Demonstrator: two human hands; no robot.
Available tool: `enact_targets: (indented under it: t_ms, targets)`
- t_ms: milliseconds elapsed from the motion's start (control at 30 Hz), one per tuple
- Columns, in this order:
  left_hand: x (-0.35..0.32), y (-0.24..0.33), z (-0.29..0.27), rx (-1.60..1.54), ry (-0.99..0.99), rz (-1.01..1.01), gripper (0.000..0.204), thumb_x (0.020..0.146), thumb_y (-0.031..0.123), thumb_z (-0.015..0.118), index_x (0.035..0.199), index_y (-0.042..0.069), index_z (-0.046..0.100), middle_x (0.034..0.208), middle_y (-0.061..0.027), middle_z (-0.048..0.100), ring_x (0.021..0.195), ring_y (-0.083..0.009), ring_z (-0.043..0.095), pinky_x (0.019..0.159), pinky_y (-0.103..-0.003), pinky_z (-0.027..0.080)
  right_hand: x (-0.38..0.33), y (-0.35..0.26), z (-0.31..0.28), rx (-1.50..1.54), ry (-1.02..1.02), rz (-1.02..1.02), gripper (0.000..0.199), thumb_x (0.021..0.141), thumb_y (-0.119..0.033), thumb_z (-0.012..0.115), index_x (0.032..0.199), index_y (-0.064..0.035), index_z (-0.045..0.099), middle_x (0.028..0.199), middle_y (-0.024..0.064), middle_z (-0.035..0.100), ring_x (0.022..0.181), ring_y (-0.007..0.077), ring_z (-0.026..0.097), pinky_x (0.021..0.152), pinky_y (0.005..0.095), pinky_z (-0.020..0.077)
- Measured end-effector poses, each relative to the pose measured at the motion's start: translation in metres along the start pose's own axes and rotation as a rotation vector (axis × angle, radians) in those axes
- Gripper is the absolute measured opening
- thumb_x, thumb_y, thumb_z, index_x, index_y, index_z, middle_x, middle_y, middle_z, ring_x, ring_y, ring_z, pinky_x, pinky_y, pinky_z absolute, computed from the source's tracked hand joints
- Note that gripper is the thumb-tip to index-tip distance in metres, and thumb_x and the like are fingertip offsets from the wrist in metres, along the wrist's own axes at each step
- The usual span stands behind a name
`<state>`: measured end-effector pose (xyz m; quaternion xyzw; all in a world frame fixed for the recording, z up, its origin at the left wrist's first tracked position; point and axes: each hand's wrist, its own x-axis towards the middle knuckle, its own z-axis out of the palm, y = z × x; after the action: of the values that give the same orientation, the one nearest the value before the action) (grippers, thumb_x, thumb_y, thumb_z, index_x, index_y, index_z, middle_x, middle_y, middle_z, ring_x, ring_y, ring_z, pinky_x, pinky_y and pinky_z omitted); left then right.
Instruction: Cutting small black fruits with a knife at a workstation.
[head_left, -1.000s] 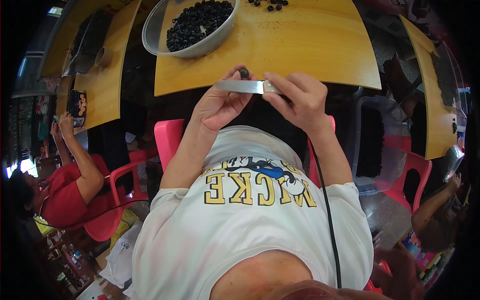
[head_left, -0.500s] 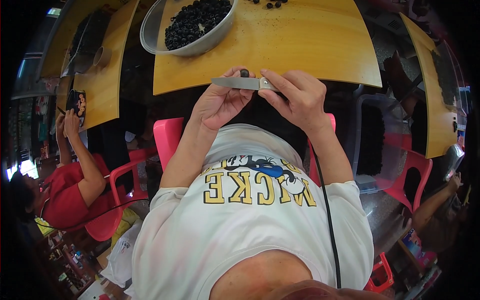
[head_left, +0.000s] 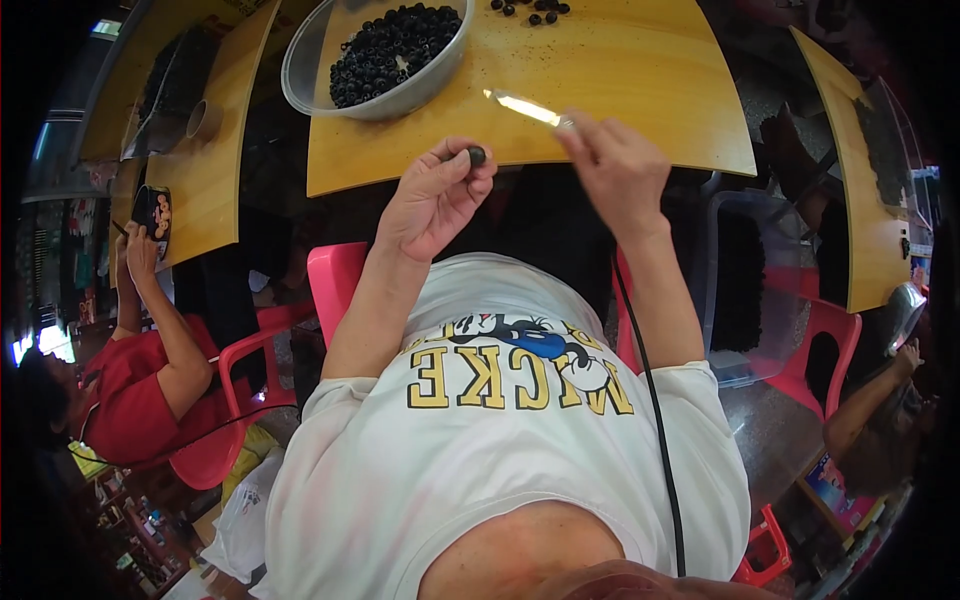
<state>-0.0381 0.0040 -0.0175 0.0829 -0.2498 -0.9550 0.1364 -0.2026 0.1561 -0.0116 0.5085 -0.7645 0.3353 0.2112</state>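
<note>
Between the thumb and fingers of my left hand (head_left: pixel 437 203) is a small round black piece (head_left: pixel 477 156), held just off the near edge of the table. My right hand (head_left: pixel 622 172) is closed round the handle of a knife (head_left: pixel 526 107). Its blade catches the light and points up and left over the tabletop, apart from the black piece. Ahead of my left hand stands a clear plastic bowl (head_left: pixel 292 70), heaped with small black ring-like pieces (head_left: pixel 390 60). Several loose black pieces (head_left: pixel 536 18) lie on the table to the right of the bowl.
The yellow wooden table (head_left: pixel 640 90) has dark specks on it. A clear plastic bin (head_left: pixel 712 290) with dark contents is at my right. A black cable (head_left: pixel 655 420) runs down my right side. A person in red (head_left: pixel 150 390) works at another table on the left; another arm (head_left: pixel 870 405) shows far right.
My right hand has swung the knife away from the left hand, forward and to the right, over the table. My left hand keeps the black piece.
</note>
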Motion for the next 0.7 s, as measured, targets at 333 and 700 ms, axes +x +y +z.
enact_targets:
  t_ms: [333,700]
  targets:
    - [-0.006,-0.004,0.016,-0.107,-0.026,-0.163,0.022,0.093,0.011,0.050,0.112,-0.001,0.049,0.095,-0.0094,0.049,0.079,-0.0128,0.045,0.063,-0.020,0.041,-0.001,0.005,0.003,1.361,-0.139,0.772,0.029,0.095,-0.020,0.050,0.111,0.0023,0.060,0.067,0.0000,0.050,0.056,0.0066,0.040,0.052,0.0181,0.0307]
    - [-0.025,0.017,0.018,-0.143,-0.180,-0.143,0.015,0.094,0.013,0.050,0.105,0.002,0.048,0.090,-0.0073,0.048,0.071,-0.0106,0.047,0.056,-0.018,0.041,0.055,-0.020,0.007,1.485,-0.383,0.946,0.028,0.096,-0.025,0.045,0.107,-0.0003,0.054,0.069,0.0021,0.050,0.054,0.0068,0.042,0.046,0.0181,0.0319]
